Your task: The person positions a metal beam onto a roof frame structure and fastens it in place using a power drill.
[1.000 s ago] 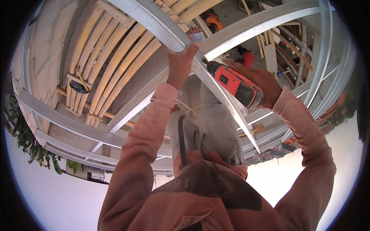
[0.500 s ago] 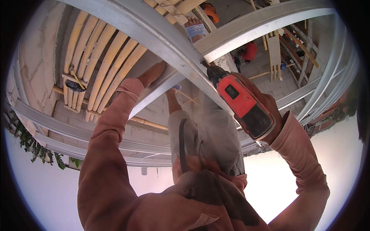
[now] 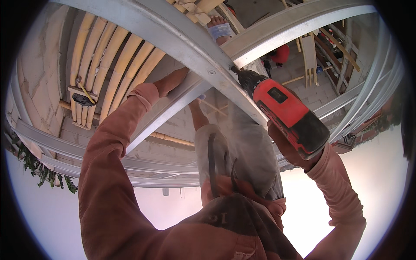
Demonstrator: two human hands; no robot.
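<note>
My right hand [image 3: 288, 145] grips a red and black cordless drill [image 3: 286, 106] by its handle. The drill's black chuck [image 3: 248, 80] points up and left, its tip against or close to the spot where two metal beams cross. A long metal beam [image 3: 173, 41] runs diagonally, with a round screw head [image 3: 211, 73] near the crossing. Another beam [image 3: 299, 30] meets it from the right. My left hand [image 3: 174, 81] reaches up to the long beam beside the lower-left beam [image 3: 167, 106]; its fingers are hidden behind the metal.
Several bamboo poles [image 3: 115, 65] lie below on the left, with a black container [image 3: 83, 99] on them. A block wall [image 3: 41, 73] rises at far left. Metal rails [image 3: 143, 167] cross below me. Wooden boards [image 3: 308, 56] and a red object [image 3: 281, 54] are farther down on the right.
The drill's body has swung to the right and my right hand sits lower behind it, while the chuck stays near the beam crossing. The view has shifted slightly.
</note>
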